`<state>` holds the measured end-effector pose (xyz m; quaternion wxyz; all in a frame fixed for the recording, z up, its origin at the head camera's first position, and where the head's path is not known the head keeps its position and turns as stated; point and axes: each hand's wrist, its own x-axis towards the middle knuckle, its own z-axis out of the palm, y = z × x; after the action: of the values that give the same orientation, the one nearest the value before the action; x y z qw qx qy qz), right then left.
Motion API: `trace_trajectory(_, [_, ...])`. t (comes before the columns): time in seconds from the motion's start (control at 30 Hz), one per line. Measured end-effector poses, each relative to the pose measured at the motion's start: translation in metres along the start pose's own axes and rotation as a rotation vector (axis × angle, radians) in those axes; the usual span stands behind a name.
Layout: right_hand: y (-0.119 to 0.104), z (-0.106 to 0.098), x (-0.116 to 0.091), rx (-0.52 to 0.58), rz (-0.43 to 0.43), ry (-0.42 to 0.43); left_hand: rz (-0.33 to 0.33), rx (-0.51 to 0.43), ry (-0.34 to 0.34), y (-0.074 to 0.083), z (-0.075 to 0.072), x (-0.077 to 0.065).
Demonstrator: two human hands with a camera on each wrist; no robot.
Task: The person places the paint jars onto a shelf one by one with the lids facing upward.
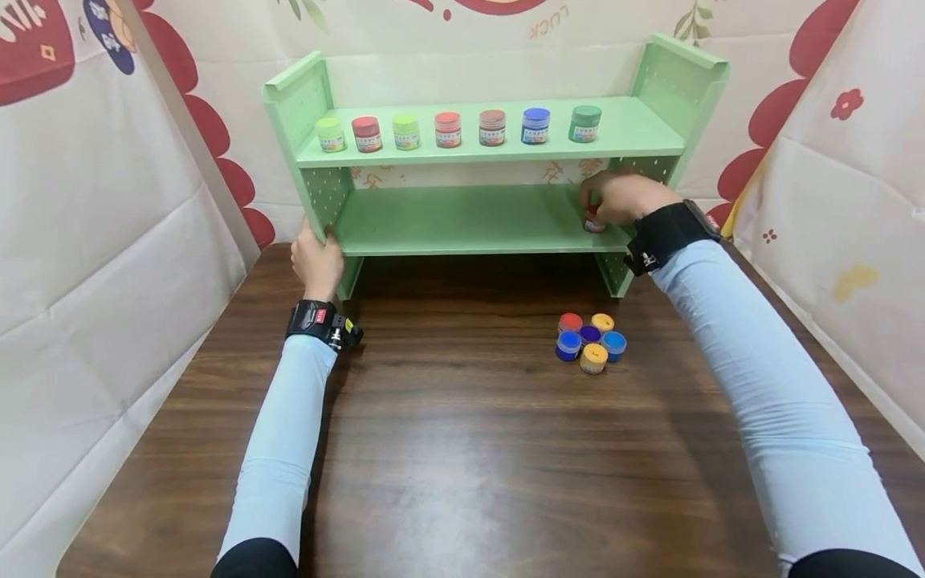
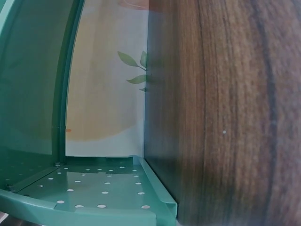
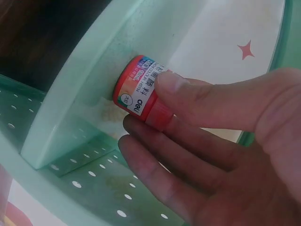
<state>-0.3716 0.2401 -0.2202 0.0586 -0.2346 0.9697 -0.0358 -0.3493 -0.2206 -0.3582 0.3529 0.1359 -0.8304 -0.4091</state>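
In the head view, a light green two-tier shelf (image 1: pixel 462 217) stands at the back of the table. My left hand (image 1: pixel 318 261) grips its left side panel near the lower tier, thumb on the inner side. At the lower tier's right end, my right hand (image 1: pixel 629 197) pinches a red paint jar (image 1: pixel 594 222). The right wrist view shows this red jar (image 3: pixel 138 89) between thumb and fingers, its base against the shelf board (image 3: pixel 89 70). My left hand is outside the left wrist view, which shows the perforated side panel (image 2: pixel 94 188).
Along the upper tier stands a row of several paint jars, from a light green jar (image 1: pixel 331 135) to a dark green jar (image 1: pixel 584 124). A cluster of several more, including a yellow-lidded jar (image 1: pixel 594 359), stands on the brown table (image 1: pixel 448 417). Printed cloth (image 1: pixel 477 76) hangs behind.
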Motion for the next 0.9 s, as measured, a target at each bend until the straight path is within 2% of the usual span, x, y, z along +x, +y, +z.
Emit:
trace_trajectory(0.23, [0.004, -0.002, 0.001, 0.023, 0.007, 0.02, -0.002, -0.008, 0.005, 0.003, -0.002, 0.003])
trace_trajectory(0.43, [0.005, -0.005, -0.01, 0.032, 0.03, 0.015, 0.004, -0.008, 0.005, 0.001, 0.0, 0.001])
trace_trajectory(0.63, [0.004, -0.004, -0.039, 0.049, -0.007, 0.178, 0.011, -0.019, 0.0, 0.001, 0.002, -0.003])
trace_trajectory(0.77, [0.001, 0.01, -0.06, 0.07, -0.051, 0.286, 0.005, -0.006, 0.002, 0.0, 0.002, -0.003])
trace_trajectory(0.9, [-0.004, 0.03, -0.073, 0.098, -0.07, 0.388, -0.001, 0.006, 0.018, 0.0, 0.001, -0.002])
